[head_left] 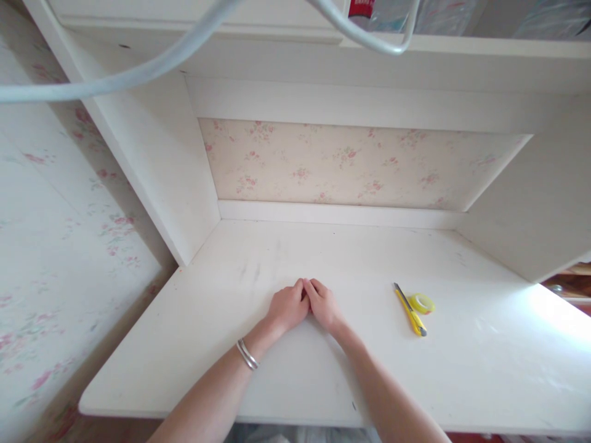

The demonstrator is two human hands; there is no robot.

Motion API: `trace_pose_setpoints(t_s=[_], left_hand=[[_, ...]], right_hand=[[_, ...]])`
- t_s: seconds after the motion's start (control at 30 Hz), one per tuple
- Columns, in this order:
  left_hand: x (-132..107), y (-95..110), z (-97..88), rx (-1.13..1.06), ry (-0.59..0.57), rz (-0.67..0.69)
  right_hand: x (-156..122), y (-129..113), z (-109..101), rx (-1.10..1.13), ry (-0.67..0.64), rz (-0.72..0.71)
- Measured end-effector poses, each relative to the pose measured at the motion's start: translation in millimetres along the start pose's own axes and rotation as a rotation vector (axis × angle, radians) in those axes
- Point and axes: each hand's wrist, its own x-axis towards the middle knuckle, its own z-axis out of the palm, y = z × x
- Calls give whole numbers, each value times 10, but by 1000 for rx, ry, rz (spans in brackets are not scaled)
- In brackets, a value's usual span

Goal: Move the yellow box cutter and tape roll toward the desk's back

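My left hand [289, 306] and my right hand [323, 304] rest together on the white desk top [295, 246], with fingers curled and thumbs meeting. I see no object between them; the undersides of the fingers are hidden. Off to the right lies a yellow utility knife [410, 311], its dark tip pointing away from me. Right beside it is a small roll of yellow tape [422, 303]. Neither hand touches the knife or the tape.
A silver bracelet [247, 354] circles my left wrist. White side panels [152, 154] and an overhead shelf [369, 71] enclose the desk's back. A pale curved tube [152, 69] crosses the upper view. Plastic-wrapped items [443, 17] sit on the shelf.
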Motion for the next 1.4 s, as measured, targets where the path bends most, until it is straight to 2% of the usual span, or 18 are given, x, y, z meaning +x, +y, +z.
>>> trace_pose_setpoints(t_s=[0.63,1.4], left_hand=[[34,-78,79,7,53,76],[58,-127,150,25,67,96]], right_hand=[[-6,7,-7,-4,-14,-10],[2,13,-6,-21,-11,-17]])
